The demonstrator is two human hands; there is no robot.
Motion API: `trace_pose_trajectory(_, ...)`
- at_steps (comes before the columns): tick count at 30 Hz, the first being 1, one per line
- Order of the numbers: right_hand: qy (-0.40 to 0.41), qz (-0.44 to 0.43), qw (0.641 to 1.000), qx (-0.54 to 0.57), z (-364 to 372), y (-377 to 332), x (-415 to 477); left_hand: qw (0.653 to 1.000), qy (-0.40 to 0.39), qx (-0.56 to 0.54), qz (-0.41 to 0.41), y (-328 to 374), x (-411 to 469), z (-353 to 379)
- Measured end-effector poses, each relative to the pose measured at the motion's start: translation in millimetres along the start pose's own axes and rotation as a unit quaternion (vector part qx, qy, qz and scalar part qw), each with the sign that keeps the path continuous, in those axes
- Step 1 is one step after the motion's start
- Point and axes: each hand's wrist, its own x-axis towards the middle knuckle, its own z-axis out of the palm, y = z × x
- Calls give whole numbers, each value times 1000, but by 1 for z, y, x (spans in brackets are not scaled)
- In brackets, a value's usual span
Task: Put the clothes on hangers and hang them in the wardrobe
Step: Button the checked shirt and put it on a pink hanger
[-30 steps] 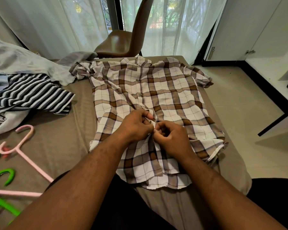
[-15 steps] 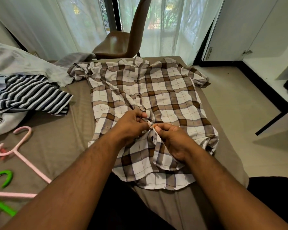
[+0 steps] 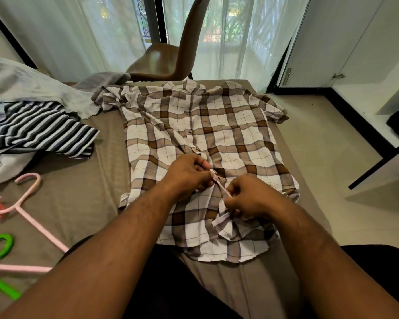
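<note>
Brown-and-white checked shirt (image 3: 228, 125) lies flat on the bed (image 3: 97, 203), collar at the far end. The left hand (image 3: 184, 173) and right hand (image 3: 251, 196) both pinch its front strip near the hem, fingers (image 3: 200, 164) clamped on cloth. A button seems the job. Keep the strip taut between both pinches and work close to the hole. A pink hanger (image 3: 30, 203) lies near left.
</note>
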Motion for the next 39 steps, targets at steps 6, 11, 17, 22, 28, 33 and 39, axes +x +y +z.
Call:
trace_pose_trajectory(6, -1, 2, 1000, -26, -29, 13, -4, 997, -19, 76, 15, -4, 1, -1)
trace_pose_trajectory(11, -47, -59, 997, 2, -35, 18, -10, 997, 12, 72, -5, 1, -1, -5)
trace_pose_trajectory(17, -234, -152, 955, -101, -3, -4, -20, 981, 61, 180, -41, -2, -2, -22)
trace_pose_trajectory(22, -127, -135, 983, 4, -6, 0, -10, 967, 170, 188, -38, -8, 6, -42)
trace_pose_trajectory(28, 299, 78, 951, -33, -34, 60, 31, 909, 273, 207, -238, -30, 24, -105)
trace_pose_trajectory(33, 260, 147, 951, -81, -27, 81, 37, 938, 214, 185, -199, -36, 22, -106)
trace_pose_trajectory(39, 292, 117, 949, -11, -34, 79, 19, 915, 208, 288, -189, -30, 7, -116)
